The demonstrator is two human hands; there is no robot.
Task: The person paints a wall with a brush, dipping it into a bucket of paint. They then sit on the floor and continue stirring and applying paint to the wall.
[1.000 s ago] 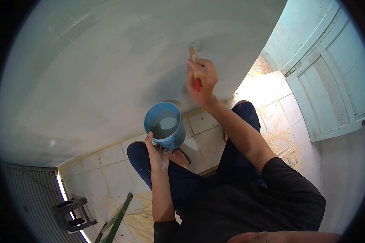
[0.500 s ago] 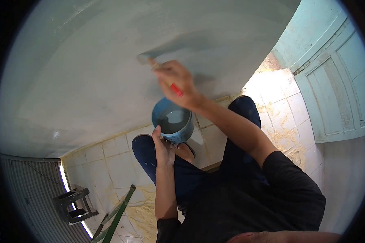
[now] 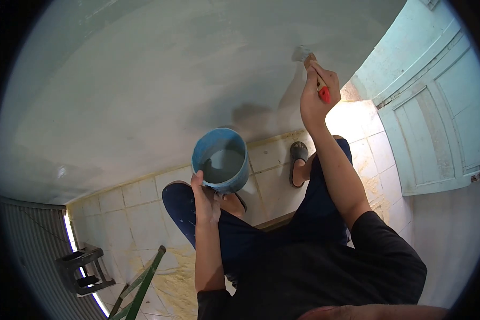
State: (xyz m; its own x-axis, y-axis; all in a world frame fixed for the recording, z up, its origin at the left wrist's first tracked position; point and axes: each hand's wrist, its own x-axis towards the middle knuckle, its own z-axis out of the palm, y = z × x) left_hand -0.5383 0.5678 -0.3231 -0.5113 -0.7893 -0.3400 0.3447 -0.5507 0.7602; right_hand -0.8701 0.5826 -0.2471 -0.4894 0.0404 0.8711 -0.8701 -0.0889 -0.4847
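My right hand point(image 3: 320, 96) is closed round a paintbrush point(image 3: 324, 90) with a wooden handle and a red end. The brush's bristles meet the grey-green wall point(image 3: 170, 69) at the upper right. My left hand point(image 3: 204, 200) grips the near lower side of a blue bucket point(image 3: 197, 149), thumb at its rim. Grey liquid point(image 3: 226, 162) fills part of the bucket, which is tilted toward me between my knees. Shadows of the brush and hand fall on the wall.
A pale blue door point(image 3: 432, 128) stands at the right. White floor tiles point(image 3: 144, 224) carry yellowish stains. On the left are a black stool point(image 3: 85, 272), a green metal frame point(image 3: 144, 282) and a corrugated shutter point(image 3: 32, 250). My sandalled foot point(image 3: 298, 160) is near the wall's base.
My right hand has swept the paintbrush across the wall to the right and slightly up. The bucket stays in my left hand, almost in place.
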